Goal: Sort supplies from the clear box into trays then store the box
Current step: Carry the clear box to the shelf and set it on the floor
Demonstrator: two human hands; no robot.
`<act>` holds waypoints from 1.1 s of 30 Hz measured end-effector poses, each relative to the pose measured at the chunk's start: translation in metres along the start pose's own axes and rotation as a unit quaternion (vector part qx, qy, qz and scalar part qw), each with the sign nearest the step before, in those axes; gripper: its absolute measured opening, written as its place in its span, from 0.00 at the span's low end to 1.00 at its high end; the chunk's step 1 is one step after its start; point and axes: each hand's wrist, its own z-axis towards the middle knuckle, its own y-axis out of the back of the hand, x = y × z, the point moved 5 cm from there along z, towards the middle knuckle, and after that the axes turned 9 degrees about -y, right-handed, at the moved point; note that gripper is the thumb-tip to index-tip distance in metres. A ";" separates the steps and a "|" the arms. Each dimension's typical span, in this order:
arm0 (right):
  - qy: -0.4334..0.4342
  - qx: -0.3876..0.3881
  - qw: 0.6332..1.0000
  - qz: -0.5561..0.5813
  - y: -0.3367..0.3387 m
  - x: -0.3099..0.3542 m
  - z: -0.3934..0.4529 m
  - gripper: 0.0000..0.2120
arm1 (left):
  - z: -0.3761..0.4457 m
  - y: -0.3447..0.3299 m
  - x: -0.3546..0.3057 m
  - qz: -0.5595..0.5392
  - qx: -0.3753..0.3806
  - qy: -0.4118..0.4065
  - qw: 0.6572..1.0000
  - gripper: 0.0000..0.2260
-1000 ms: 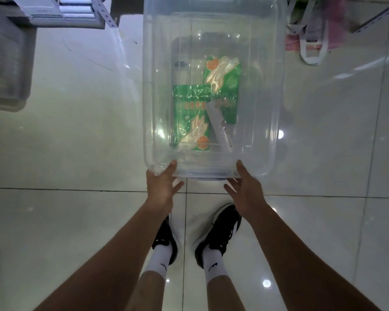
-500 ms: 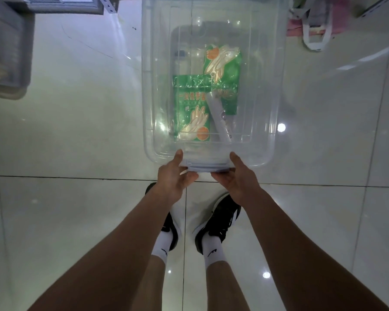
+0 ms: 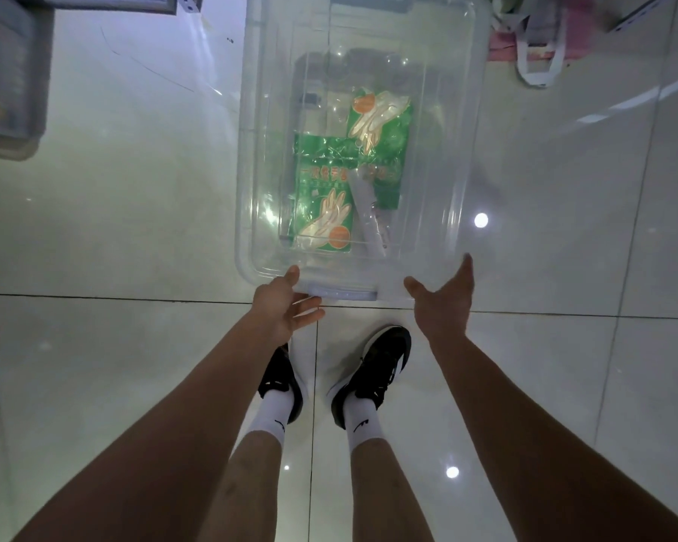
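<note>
Two green glove packets [image 3: 323,201] lie inside the clear box [image 3: 251,213], which stands on the tiled floor [image 3: 134,213] just ahead of the black shoes [image 3: 372,369]. The left hand [image 3: 282,307] holds the box's near rim, thumb on top; the right hand [image 3: 445,299] hovers released beside the box's near right corner.

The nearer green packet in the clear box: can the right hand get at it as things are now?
Probably yes. The right hand is open and holds nothing, just outside the box's near rim. The box has no lid, and nothing covers the packet.
</note>
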 end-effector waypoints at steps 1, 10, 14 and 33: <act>0.043 0.010 0.999 -0.029 -0.001 0.003 -0.003 0.47 | 0.000 0.002 -0.003 0.005 -0.003 -0.004 1.000 0.12; 0.031 0.129 0.989 -0.068 -0.057 -0.016 -0.074 0.32 | -0.015 0.018 0.021 -0.037 -0.081 -0.091 0.992 0.31; 0.066 0.166 0.976 -0.124 -0.065 0.000 -0.073 0.27 | -0.022 0.013 0.023 -0.060 -0.107 -0.120 0.985 0.22; 0.329 -0.036 0.839 -0.432 -0.068 0.036 -0.038 0.35 | 0.023 0.100 -0.128 0.381 -0.092 -0.317 0.864 0.33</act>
